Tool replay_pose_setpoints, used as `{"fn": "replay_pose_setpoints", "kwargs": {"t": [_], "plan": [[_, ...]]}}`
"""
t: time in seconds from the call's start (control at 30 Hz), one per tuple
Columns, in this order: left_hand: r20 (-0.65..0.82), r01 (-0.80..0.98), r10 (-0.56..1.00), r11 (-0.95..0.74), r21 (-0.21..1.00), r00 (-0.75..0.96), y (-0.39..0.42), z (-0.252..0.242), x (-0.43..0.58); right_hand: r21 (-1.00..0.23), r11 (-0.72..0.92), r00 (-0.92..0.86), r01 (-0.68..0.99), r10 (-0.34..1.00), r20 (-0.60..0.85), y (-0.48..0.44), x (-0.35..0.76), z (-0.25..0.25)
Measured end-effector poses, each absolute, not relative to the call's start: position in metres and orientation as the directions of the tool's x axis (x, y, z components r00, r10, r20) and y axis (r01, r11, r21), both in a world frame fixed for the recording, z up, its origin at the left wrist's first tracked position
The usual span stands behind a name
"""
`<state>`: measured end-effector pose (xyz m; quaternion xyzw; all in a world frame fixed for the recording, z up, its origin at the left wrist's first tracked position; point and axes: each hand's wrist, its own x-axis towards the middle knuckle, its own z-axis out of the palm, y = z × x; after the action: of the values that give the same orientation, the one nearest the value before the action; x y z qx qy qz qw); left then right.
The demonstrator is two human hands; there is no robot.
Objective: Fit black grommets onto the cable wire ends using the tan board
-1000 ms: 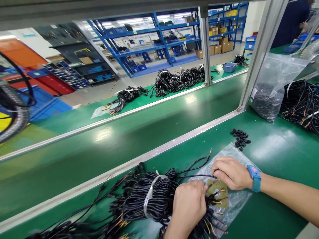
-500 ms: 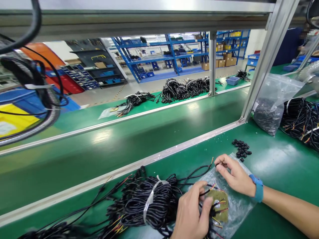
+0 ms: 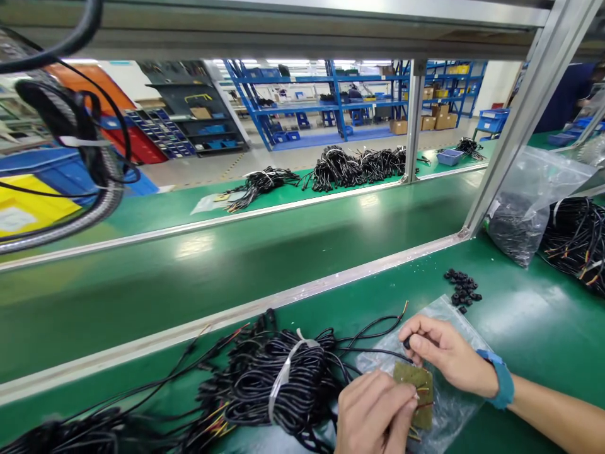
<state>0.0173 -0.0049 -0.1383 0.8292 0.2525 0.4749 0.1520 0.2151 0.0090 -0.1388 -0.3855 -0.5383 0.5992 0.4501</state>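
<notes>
My right hand point(image 3: 442, 353) pinches a small black nut-like part point(image 3: 407, 342) between thumb and fingers, above a clear plastic bag point(image 3: 451, 410). A strap with a blue-green band circles that wrist. Just left and nearer, my left hand point(image 3: 373, 413) is closed in a pinch. Thin coloured wire ends point(image 3: 422, 389) show right beside its fingertips, but what it grips is hidden. Beneath those wires lies an olive square pad point(image 3: 428, 419). To the left rests a bundle of coiled black cables point(image 3: 258, 391) bound with a white tie. One black cable runs from it toward my right fingers.
Beyond my right hand lies a pile of small black nut-like parts point(image 3: 463, 287). A filled plastic bag point(image 3: 513, 230) and more bundled cables point(image 3: 574, 236) sit at the right. A metal post point(image 3: 515, 126) and rail point(image 3: 331, 280) border the green bench. Hoses point(image 3: 101, 211) hang at the left.
My left hand's thumb and fingers have closed together and moved toward the wire ends. My right hand has lowered toward the left one, its black part now showing more. The view has shifted slightly.
</notes>
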Motion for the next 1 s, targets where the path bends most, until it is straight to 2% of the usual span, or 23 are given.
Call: {"fn": "replay_pose_setpoints", "kwargs": {"t": [0.17, 0.53, 0.63, 0.83, 1.0], "plan": [[0.613, 0.389, 0.725, -0.687, 0.613, 0.315, -0.011, -0.137, 0.018, -0.971, -0.080, -0.388, -0.225, 0.922, 0.014, 0.001, 0.211, -0.136], [0.527, 0.400, 0.779, -0.627, 0.668, 0.340, -0.009, -0.144, 0.017, -0.977, -0.084, -0.408, -0.194, 0.913, 0.002, -0.005, 0.206, -0.137], [0.504, 0.391, 0.793, -0.608, 0.691, 0.343, -0.009, -0.145, 0.017, -0.991, -0.032, -0.397, -0.129, 0.918, 0.022, -0.005, 0.207, -0.137], [0.473, 0.398, 0.819, -0.572, 0.717, 0.324, -0.007, -0.145, 0.016, -0.964, 0.224, -0.377, 0.141, 0.913, 0.157, -0.003, 0.211, -0.135], [0.467, 0.420, 0.815, -0.577, 0.700, 0.343, -0.007, -0.143, 0.016, -0.977, 0.176, -0.360, 0.123, 0.925, 0.121, -0.004, 0.209, -0.139]]}}
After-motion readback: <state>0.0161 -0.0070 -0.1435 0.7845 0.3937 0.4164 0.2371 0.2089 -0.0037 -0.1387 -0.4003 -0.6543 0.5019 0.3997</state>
